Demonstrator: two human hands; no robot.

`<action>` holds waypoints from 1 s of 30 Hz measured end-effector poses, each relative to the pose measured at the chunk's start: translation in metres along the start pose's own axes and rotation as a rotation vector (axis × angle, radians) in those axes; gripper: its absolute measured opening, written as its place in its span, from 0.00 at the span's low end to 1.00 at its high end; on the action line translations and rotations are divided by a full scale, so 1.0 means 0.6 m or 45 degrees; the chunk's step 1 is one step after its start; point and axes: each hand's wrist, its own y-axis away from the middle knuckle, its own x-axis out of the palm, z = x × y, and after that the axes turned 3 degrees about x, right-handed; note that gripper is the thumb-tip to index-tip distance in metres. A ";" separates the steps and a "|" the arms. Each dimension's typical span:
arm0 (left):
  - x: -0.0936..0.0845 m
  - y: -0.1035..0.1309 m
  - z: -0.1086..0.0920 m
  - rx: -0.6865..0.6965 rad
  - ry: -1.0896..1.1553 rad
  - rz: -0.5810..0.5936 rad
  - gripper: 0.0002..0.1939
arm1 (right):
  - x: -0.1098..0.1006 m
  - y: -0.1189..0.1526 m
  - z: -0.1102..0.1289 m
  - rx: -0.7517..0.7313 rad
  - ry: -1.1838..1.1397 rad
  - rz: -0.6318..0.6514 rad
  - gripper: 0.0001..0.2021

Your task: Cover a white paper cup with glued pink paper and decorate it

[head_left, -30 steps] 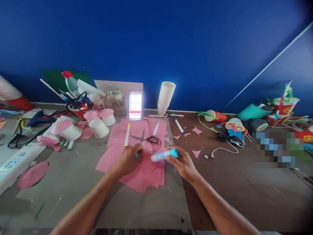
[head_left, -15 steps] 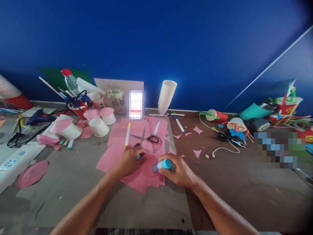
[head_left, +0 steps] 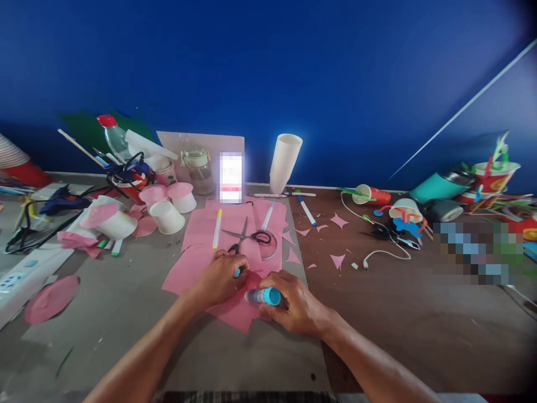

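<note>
My right hand point(head_left: 301, 303) is wrapped round a glue stick point(head_left: 260, 296) with a clear barrel and a light-blue end. The stick lies tilted low, its far end over the pink paper point(head_left: 229, 316). Opposite it, my left hand point(head_left: 220, 277) rests on the paper with curled fingers, and a small blue cap point(head_left: 237, 272) shows between them. Just beyond the left fingertips lie open scissors point(head_left: 242, 236) with dark handles. A yellow-capped marker point(head_left: 217, 229) and a blue-and-white marker point(head_left: 268, 216) lie on the sheets nearby.
White paper cups point(head_left: 166, 217), some topped with pink discs, stand at left near a power strip point(head_left: 25, 277). A tall cup stack point(head_left: 286, 162) and a lit phone point(head_left: 230, 176) stand at the back. Paper scraps point(head_left: 338, 261), a cable point(head_left: 392, 253) and a teal bottle point(head_left: 436, 188) are at right.
My right hand has moved left and slightly nearer to me with the glue stick, which now lies closer to my left hand. The left hand has barely moved.
</note>
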 end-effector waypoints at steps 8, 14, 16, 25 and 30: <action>0.003 0.001 0.006 0.040 0.046 -0.039 0.10 | 0.025 -0.005 0.003 -0.027 -0.006 -0.032 0.10; 0.003 0.000 0.012 0.059 0.058 -0.024 0.10 | 0.037 -0.006 -0.005 -0.072 0.136 0.007 0.11; -0.002 -0.002 0.012 0.029 0.095 -0.032 0.09 | 0.033 -0.003 -0.010 -0.128 0.077 -0.021 0.12; -0.023 -0.004 0.003 -0.166 0.382 -0.268 0.11 | -0.048 0.008 -0.016 -0.020 -0.477 -0.436 0.18; -0.016 -0.006 0.001 -0.272 0.497 -0.393 0.12 | -0.052 0.003 -0.028 0.277 -0.713 -0.442 0.23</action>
